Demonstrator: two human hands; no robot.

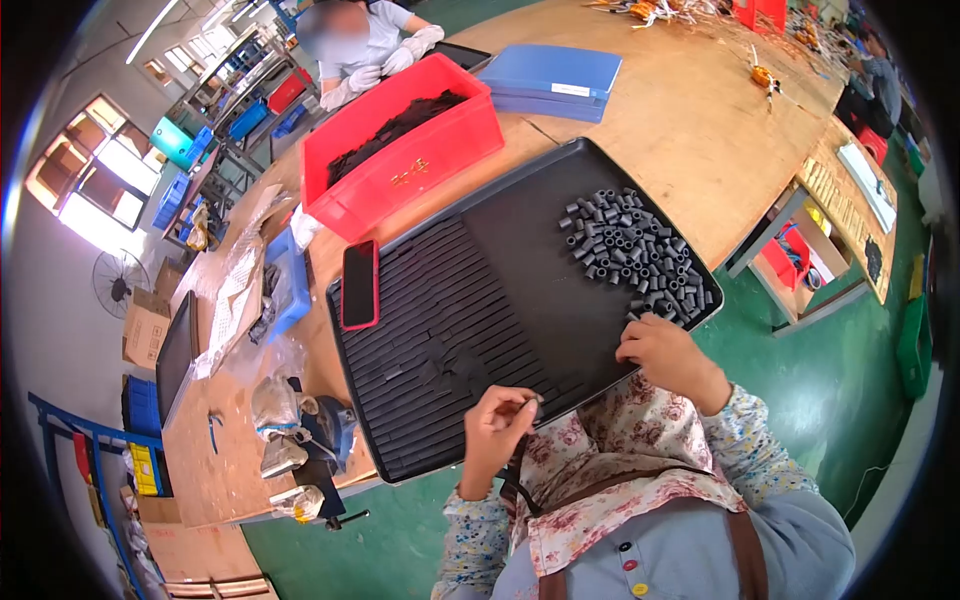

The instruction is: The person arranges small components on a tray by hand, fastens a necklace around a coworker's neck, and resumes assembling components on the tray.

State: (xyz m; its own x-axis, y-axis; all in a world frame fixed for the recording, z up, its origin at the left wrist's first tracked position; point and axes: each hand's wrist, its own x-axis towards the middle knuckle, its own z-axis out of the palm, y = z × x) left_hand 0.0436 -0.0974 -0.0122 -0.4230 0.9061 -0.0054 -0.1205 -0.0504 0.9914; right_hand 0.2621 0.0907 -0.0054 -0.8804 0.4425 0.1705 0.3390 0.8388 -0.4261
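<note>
My left hand (498,428) is closed in a pinch above the near edge of the black tray (515,255). A small dark bit shows at its fingertips, too small to name. At the tray's near right side, my right hand (665,352) has its fingers curled together beside the heap of short black tubes (630,240). What those fingers hold, if anything, is hidden. Rows of thin black strips (430,290) cover the left part of the tray, and a few loose dark pieces (455,370) lie on top of them, near my left hand.
A phone in a red case (360,285) rests by the tray's left rim. Behind it stands a red bin (400,175) holding dark material, with blue folders (555,80) alongside. A gloved person (365,50) sits across the table. A clamp (345,520) juts from the table's front left edge.
</note>
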